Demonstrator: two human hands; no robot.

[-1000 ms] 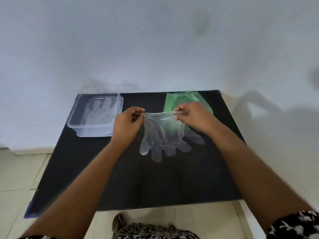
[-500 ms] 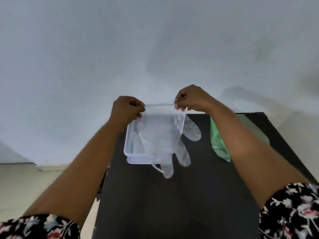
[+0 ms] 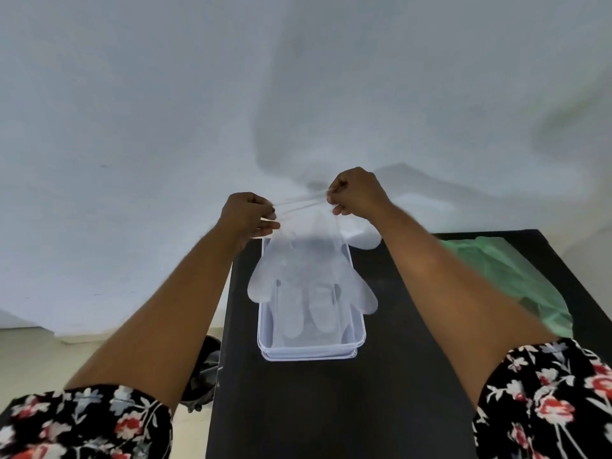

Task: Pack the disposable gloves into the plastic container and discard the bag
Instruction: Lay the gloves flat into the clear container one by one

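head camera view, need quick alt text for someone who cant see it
Two bare hands, left hand and right hand, hold a clear disposable plastic glove by its cuff, fingers hanging down over an open clear rectangular plastic container on a black table. A crumpled green plastic bag lies to the right.

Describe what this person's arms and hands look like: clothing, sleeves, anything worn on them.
Both forearms are bare from above the elbow down. Each upper arm is covered by a short sleeve of black fabric printed with red, white and grey flowers; the other sleeve matches. The left hand and right hand are bare. No rings, watch or bracelets are visible.
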